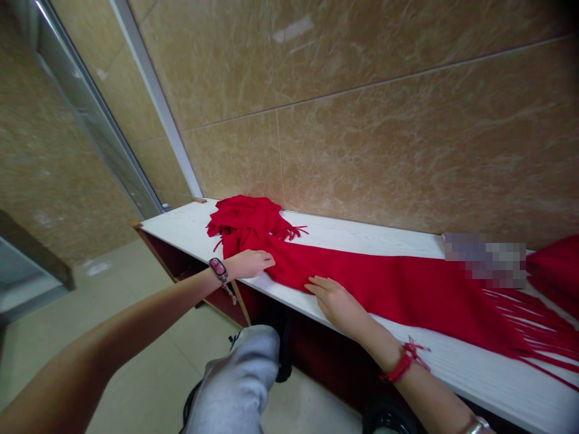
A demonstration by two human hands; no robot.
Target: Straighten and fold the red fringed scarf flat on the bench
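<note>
A long red scarf (407, 286) with fringed ends lies stretched along a white wooden shelf top (452, 361). Its left end is bunched into a heap near the wall. My left hand (251, 263) rests on the scarf beside that heap, fingers together and flat, pressing the cloth. My right hand (332, 298) lies flat and open on the scarf's near edge a little to the right. A watch is on my left wrist and a red string bracelet on my right.
A tan marble wall (384, 120) runs right behind the shelf. More red cloth (556, 271) lies at the far right. A blurred patch (486, 259) sits near the wall. My grey trouser knee (239, 380) is below the shelf edge, over a tiled floor.
</note>
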